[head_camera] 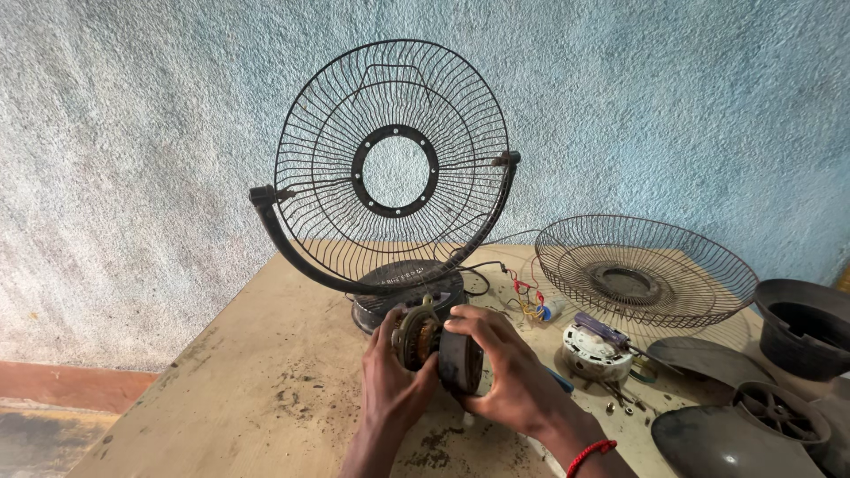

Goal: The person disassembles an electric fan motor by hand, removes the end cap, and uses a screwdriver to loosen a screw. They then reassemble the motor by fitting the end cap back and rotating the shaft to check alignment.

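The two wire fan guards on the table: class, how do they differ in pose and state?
The rear guard stands upright, mounted in a curved bracket on the fan base; the front guard lies flat and detached. The rear guard's centre is an open ring showing the wall; the front guard's centre is a solid hub. Both are round, dark, rusty wire.

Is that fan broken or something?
It is in pieces. One wire guard stands on its base with no blades; the other guard lies flat. Both hands hold the bare motor. Dark crumbs litter the table.
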